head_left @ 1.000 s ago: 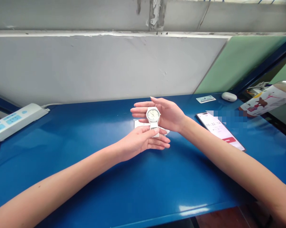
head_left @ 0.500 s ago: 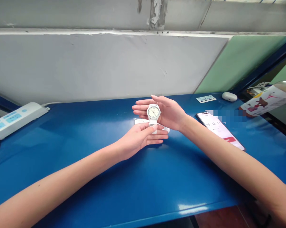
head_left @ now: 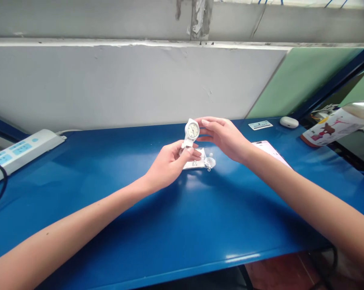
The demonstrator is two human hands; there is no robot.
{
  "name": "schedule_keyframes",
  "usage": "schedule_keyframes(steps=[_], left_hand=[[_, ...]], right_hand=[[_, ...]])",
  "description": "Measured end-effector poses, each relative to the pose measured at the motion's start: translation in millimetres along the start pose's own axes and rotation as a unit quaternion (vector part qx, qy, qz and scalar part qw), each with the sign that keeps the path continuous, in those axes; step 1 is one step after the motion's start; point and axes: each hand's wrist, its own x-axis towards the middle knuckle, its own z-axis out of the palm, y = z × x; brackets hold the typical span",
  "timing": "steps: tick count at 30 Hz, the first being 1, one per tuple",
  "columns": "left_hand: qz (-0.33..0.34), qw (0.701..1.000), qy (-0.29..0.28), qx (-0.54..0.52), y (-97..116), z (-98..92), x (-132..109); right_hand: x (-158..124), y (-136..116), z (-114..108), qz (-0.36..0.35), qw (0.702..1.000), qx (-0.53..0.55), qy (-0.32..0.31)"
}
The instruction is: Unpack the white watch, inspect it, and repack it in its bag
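Watch [head_left: 192, 130] is pinched by its strap in the left hand [head_left: 169, 163]; the loosely curled right hand [head_left: 227, 137] touches its case; steady support is advised.

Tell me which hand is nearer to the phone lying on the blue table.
Right. The right hand is just left of the phone, its forearm crossing over it. The left hand is farther left, holding the white watch.

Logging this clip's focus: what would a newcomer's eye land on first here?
A white wristwatch is held upright above the middle of the blue table, left hand gripping its strap, right hand pinching its case. A white power strip lies far left.
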Motion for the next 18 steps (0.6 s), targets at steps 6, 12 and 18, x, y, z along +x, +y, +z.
schedule_keyframes(steps=[6,12,18], left_hand=[[0.185,0.899,0.046,0.395,-13.9,-14.4,2.8],[0.219,0.854,0.012,0.471,-28.3,-14.4,3.8],[0.226,0.845,-0.034,0.483,-31.9,-10.4,2.3]], right_hand=[[-37.6,19.8,-10.2,-0.022,0.999,-0.029,0.028],[-51.5,33.1,-4.5,-0.046,0.994,-0.09,0.042],[-55.7,44.2,-7.8,-0.059,0.982,-0.166,0.07]])
